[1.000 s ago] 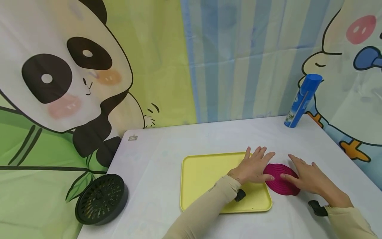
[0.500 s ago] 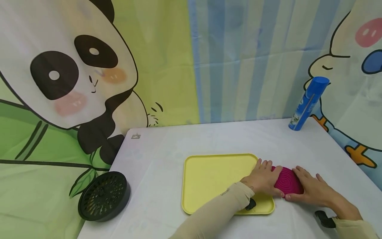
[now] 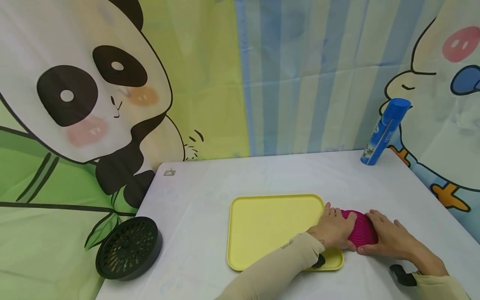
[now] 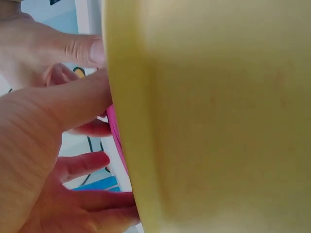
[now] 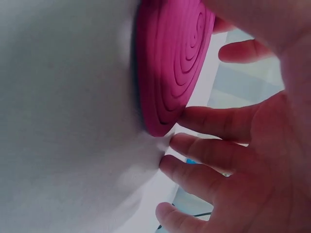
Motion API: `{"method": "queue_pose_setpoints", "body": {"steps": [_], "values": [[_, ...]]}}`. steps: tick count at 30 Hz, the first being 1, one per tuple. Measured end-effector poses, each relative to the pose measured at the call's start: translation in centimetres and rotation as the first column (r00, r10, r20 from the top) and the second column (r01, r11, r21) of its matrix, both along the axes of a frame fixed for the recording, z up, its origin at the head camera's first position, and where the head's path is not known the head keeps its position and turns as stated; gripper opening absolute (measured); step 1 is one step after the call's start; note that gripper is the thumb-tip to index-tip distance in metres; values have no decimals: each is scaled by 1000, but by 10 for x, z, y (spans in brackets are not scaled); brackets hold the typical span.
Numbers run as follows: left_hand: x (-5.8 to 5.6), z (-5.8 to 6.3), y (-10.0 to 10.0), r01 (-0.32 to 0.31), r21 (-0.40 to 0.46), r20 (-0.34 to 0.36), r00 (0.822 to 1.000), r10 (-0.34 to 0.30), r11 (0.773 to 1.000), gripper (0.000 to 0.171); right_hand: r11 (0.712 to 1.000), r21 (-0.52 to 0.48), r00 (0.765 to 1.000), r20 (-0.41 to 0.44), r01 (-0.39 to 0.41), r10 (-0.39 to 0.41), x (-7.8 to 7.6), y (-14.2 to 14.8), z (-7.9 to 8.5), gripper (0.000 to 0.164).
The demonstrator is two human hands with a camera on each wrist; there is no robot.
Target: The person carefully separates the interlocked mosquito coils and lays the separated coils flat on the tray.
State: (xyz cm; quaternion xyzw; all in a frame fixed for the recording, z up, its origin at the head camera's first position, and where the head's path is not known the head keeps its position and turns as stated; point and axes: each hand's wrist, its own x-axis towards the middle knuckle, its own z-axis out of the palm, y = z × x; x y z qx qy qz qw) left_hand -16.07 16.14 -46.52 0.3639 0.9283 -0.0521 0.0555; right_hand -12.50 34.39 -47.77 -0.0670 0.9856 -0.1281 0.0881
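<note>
A flat magenta disc with raised rings lies on the white table, just right of the yellow tray. My left hand is at its left side, over the tray's right edge, fingers extended. At the disc's right side rests my right hand, fingers spread and only slightly bent. In the right wrist view one fingertip touches the edge of the ringed disc, while the other fingers reach toward the table. The thumbs come close together at the near side. The tray rim hides most of the disc in the left wrist view.
A blue spray can stands at the table's back right. On the left edge sits a round black slotted dish. Printed cartoon curtains hang behind the table. A small metal plate lies at the back left corner.
Both hands have come down from above the magenta disc and closed in on its two sides. Over the last half second the left hand has shifted slightly right across it.
</note>
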Motion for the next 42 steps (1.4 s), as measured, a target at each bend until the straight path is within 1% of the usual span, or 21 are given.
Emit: {"method": "queue_pose_setpoints", "body": {"steps": [5, 9, 12, 15, 17, 21, 26, 28, 31, 35, 36, 37, 39, 41, 42], "values": [[2, -4, 2, -16, 60, -11, 1000, 17, 998, 83, 999, -48, 1000, 18, 21, -20, -2, -2, 2, 123], [3, -8, 1, -30, 133, 19, 999, 27, 991, 86, 993, -80, 995, 62, 83, -78, 0, -4, 1, 131], [2, -8, 0, -32, 185, 55, 998, 22, 982, 92, 990, -88, 993, 41, 113, -110, 2, -6, 0, 132], [1, -7, -2, -33, 220, 86, 996, 14, 975, 99, 989, -101, 994, -5, 108, -109, 5, -7, 0, 130], [1, -5, -3, -33, 240, 105, 994, 8, 970, 101, 988, -120, 994, -12, 102, -104, 7, -7, 0, 129], [0, -4, -4, -33, 267, 132, 991, -2, 963, 99, 982, -163, 995, -11, 99, -102, 10, -6, 2, 125], [-3, -1, -9, -8, 324, 154, 987, -44, 946, 89, 978, -186, 994, -50, 91, -102, 13, 0, 6, 115], [-5, 1, -12, -5, 366, 170, 984, -61, 931, 87, 978, -192, 993, -69, 81, -96, 13, 4, 10, 113], [-7, 4, -16, 8, 423, 167, 982, -87, 906, 84, 978, -201, 993, -91, 54, -74, 14, 9, 17, 108], [-13, 10, -24, -10, 495, 188, 977, -96, 869, 82, 974, -226, 993, -108, 25, -51, 14, 13, 29, 98], [-15, 12, -27, -21, 517, 198, 976, -96, 856, 82, 972, -236, 993, -107, 24, -50, 14, 13, 31, 95], [-17, 14, -29, -33, 542, 209, 973, -96, 840, 82, 969, -246, 993, -108, 24, -52, 13, 13, 34, 93], [-21, 19, -35, -54, 597, 228, 968, -105, 801, 83, 962, -271, 990, -125, 23, -59, 11, 11, 39, 86], [-26, 23, -41, -71, 655, 241, 963, -118, 753, 84, 955, -293, 987, -141, 33, -77, 9, 9, 42, 82], [-29, 24, -44, -85, 684, 253, 959, -126, 724, 83, 952, -305, 985, -147, 41, -89, 8, 7, 43, 81]]}}
